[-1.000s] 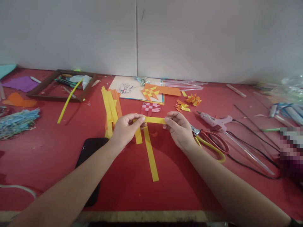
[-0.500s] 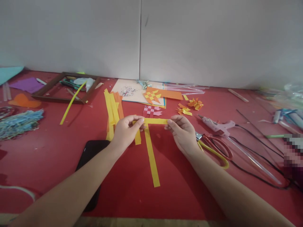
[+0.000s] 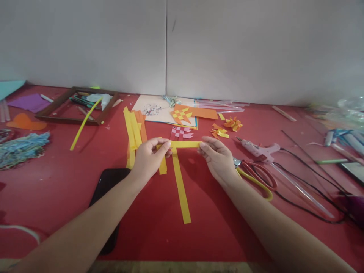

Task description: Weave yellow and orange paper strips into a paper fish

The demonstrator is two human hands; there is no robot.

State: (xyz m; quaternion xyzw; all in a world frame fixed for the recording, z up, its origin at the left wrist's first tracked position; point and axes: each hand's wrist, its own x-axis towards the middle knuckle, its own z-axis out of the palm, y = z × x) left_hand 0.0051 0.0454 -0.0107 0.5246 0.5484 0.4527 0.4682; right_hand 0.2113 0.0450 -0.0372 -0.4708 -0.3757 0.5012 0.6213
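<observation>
Between my two hands a yellow paper strip (image 3: 186, 144) is stretched level above the red table. My left hand (image 3: 152, 153) pinches its left end between thumb and fingers. At the right end, the thumb and fingertips of my right hand (image 3: 217, 156) are closed on the same strip. Below it a second yellow paper strip (image 3: 181, 185) slants down toward me; whether the two are joined cannot be made out. Just beyond lies a pink and white woven paper fish (image 3: 181, 132). More yellow and orange strips (image 3: 132, 129) lie beyond my left hand.
A black phone (image 3: 106, 189) lies under my left forearm. Scissors (image 3: 256, 176) and a pink glue gun (image 3: 260, 151) with its cord are on the right. A wooden frame (image 3: 68, 120) and blue thread bundle (image 3: 24, 149) sit left; an orange-yellow woven fish (image 3: 181, 115) lies behind.
The whole view has shifted slightly. My hands keep the same hold on the yellow strip. At the right edge, a blurred patch is gone and a dark-edged flat object shows.
</observation>
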